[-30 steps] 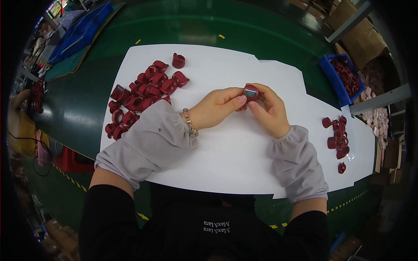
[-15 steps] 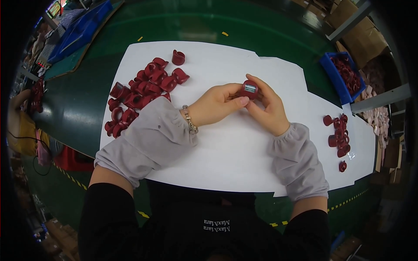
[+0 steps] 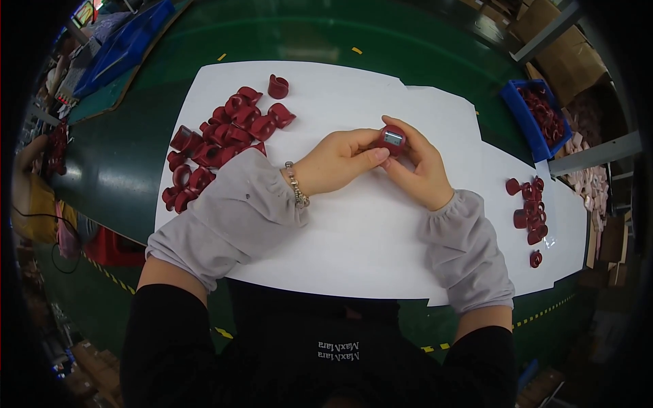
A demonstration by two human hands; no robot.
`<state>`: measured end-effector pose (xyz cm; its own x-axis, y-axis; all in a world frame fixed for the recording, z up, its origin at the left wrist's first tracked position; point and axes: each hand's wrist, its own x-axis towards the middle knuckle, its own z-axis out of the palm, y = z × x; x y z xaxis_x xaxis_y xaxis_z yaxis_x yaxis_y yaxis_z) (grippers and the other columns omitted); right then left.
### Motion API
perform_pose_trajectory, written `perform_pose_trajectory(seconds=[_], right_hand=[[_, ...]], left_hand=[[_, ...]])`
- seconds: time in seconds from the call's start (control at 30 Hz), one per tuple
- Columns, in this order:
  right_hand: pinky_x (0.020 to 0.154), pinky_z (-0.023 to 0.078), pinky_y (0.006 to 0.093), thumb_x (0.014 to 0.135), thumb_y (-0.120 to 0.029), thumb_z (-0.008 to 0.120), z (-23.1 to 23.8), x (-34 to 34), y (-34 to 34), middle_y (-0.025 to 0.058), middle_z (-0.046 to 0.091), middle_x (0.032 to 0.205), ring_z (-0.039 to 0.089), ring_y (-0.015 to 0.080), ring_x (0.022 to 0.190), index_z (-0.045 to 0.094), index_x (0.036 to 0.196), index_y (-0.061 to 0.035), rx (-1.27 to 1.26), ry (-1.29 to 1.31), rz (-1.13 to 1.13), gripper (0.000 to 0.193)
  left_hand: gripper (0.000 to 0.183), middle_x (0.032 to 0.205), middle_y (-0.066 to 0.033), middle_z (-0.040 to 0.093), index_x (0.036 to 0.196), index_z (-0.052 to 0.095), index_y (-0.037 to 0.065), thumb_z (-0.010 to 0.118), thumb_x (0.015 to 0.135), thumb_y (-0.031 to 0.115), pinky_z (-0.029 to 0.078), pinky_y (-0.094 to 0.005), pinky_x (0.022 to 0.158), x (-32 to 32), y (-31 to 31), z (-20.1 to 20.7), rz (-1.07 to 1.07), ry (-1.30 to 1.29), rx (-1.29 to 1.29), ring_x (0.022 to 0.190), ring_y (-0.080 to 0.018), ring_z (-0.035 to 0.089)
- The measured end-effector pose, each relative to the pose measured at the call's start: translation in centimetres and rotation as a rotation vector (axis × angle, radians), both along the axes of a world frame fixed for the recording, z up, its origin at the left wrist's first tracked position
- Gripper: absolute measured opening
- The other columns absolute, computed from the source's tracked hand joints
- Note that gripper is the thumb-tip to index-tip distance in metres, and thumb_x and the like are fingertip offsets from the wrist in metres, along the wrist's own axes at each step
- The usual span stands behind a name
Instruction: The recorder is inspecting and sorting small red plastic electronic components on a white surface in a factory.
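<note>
Above the middle of the white paper I hold a dark red digital watch (image 3: 392,139), curled into a small ring. Its small grey rectangular display faces up. My left hand (image 3: 345,158) pinches it from the left, with thumb and fingers closed at its lower side. From the right, my right hand (image 3: 423,170) grips it too, its index finger over the far edge and its thumb underneath. A large pile of similar curled red pieces (image 3: 231,136) lies left of my left hand, partly covered by my grey sleeve (image 3: 235,204).
White paper sheets (image 3: 340,251) cover much of the green table (image 3: 292,34). Several more red pieces (image 3: 534,214) lie in a small group at the right. Beyond them stands a blue bin (image 3: 524,129) full of red pieces. Another blue tray (image 3: 126,51) is at the far left.
The watch has tipped slightly in my fingers, with its display at a different slant. Both hands stay in almost the same place.
</note>
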<state>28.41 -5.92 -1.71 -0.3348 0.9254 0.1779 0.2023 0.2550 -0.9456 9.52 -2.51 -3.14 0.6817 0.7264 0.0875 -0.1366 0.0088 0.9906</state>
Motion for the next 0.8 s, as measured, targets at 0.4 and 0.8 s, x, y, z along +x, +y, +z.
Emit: perform_pose_trajectory(seconds=[0.4,0.8], right_hand=[[0.095,0.042,0.0317,0.086,-0.003,0.051,-0.26,0.35,-0.02,0.0104,0.053,0.119,0.052,0.0178,0.108,0.041,0.133,0.0007,-0.052,0.079,0.01,0.048],[0.094,0.042,0.0311,0.086,-0.001,0.053,-0.09,0.46,-0.06,0.0085,0.054,0.116,0.053,0.0165,0.105,0.046,0.126,0.0013,-0.066,0.096,0.008,0.041]], left_hand=[[0.029,0.103,-0.0042,0.06,0.121,0.052,0.0,0.049,0.096,0.016,0.046,-0.0257,0.084,0.17,-0.04,-0.12,-0.008,-0.041,-0.08,0.093,-0.0096,0.055],[0.032,0.099,-0.0043,0.059,0.12,0.052,-0.001,0.043,0.099,0.021,0.046,-0.0256,0.084,-0.03,0.05,0.04,-0.031,-0.015,-0.016,0.089,-0.0107,0.055]])
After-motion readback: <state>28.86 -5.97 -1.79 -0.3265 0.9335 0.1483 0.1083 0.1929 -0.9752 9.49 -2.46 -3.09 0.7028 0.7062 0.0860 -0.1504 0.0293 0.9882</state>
